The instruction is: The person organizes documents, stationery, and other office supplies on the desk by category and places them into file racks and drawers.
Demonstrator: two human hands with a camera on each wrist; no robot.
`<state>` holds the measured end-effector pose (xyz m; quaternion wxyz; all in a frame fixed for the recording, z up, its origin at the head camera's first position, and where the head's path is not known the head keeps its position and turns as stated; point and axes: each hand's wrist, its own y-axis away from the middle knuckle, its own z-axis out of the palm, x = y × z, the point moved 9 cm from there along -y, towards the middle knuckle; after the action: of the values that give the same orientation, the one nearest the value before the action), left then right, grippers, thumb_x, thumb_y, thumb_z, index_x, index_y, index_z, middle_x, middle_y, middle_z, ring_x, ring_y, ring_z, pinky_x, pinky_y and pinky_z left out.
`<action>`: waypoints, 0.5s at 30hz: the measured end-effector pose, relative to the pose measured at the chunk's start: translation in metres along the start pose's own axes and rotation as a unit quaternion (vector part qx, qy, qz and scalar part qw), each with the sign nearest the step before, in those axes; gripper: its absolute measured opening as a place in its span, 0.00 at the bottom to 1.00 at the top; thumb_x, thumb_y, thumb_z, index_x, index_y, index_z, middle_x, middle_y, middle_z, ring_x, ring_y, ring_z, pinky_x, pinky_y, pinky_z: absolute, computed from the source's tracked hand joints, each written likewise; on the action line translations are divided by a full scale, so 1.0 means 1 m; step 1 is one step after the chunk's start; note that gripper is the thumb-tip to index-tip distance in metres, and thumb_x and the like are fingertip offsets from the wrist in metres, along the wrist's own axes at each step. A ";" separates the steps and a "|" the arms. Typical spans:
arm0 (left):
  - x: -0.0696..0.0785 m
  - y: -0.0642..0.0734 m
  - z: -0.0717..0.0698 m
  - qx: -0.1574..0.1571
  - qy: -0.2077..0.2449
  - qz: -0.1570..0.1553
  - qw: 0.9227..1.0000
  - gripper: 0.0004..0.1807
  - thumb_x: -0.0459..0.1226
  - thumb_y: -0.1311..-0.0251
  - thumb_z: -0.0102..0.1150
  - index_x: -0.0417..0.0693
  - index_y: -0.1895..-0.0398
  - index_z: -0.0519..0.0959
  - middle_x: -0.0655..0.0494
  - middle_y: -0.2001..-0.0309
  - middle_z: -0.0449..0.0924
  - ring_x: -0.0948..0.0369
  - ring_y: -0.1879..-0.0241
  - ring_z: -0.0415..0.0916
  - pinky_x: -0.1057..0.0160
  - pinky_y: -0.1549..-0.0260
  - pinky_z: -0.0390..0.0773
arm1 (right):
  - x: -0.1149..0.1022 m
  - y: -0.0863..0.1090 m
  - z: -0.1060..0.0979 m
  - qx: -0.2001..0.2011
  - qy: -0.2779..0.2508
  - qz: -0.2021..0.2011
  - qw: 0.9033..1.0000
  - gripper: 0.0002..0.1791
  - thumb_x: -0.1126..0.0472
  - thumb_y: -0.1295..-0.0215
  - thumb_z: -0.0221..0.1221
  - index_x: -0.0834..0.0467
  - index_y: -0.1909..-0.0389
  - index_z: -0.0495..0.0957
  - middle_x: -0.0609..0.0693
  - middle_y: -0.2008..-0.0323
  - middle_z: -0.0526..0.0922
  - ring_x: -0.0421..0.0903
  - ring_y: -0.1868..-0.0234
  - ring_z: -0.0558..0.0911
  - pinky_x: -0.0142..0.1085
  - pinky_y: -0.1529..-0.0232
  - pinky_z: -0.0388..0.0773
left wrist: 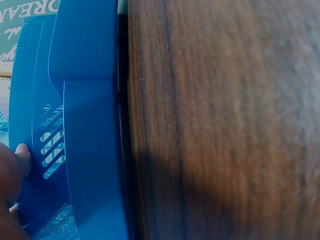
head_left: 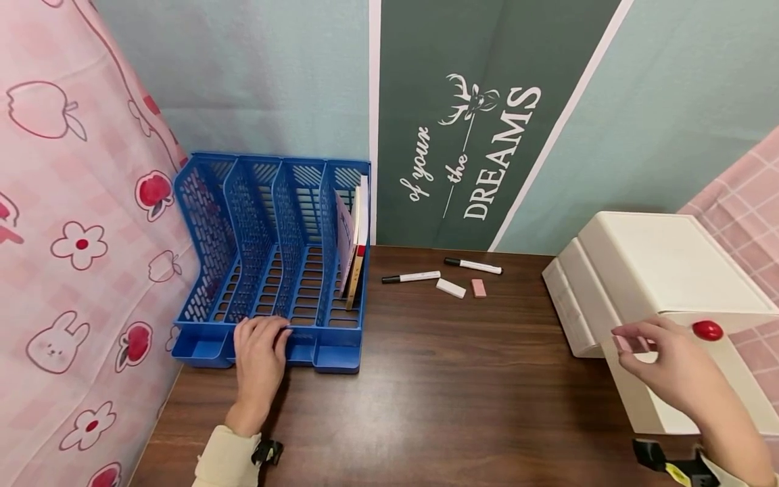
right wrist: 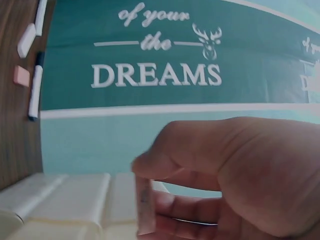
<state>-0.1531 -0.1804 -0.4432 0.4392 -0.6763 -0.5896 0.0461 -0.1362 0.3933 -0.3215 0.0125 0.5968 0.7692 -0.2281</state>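
My left hand (head_left: 262, 345) grips the front rail of a blue file rack (head_left: 243, 330), fingers over its edge; in the left wrist view the thumb (left wrist: 23, 159) presses the rack's front panel. Pinched between the thumb and fingers of my right hand (head_left: 675, 365) is a small pink eraser (right wrist: 145, 207). That hand is raised at the front of a white drawer cabinet (head_left: 688, 264), close to its red knob (head_left: 708, 330). Two thin books (head_left: 359, 237) lean in the rack's rightmost slot.
On the brown wooden table (head_left: 450, 392) lie two black-and-white markers (head_left: 420, 276), a white eraser (head_left: 451, 288) and another pink eraser (head_left: 479, 288), near the back wall. A pink patterned curtain (head_left: 79, 284) hangs on the left.
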 end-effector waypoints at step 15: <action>0.001 -0.002 0.001 0.001 0.000 0.000 1.000 0.08 0.25 0.45 0.71 0.38 0.63 0.85 0.42 0.59 0.86 0.42 0.53 0.75 0.36 0.38 0.61 | 0.037 0.008 0.001 -0.138 0.056 0.008 0.989 0.11 0.71 0.56 0.73 0.57 0.72 0.84 0.42 0.74 0.79 0.23 0.73 0.69 0.31 0.76 0.72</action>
<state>-0.1550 -0.1792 -0.4424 0.4399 -0.6760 -0.5893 0.0470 -0.1399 0.4281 -0.3355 0.0532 0.6076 0.7878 -0.0857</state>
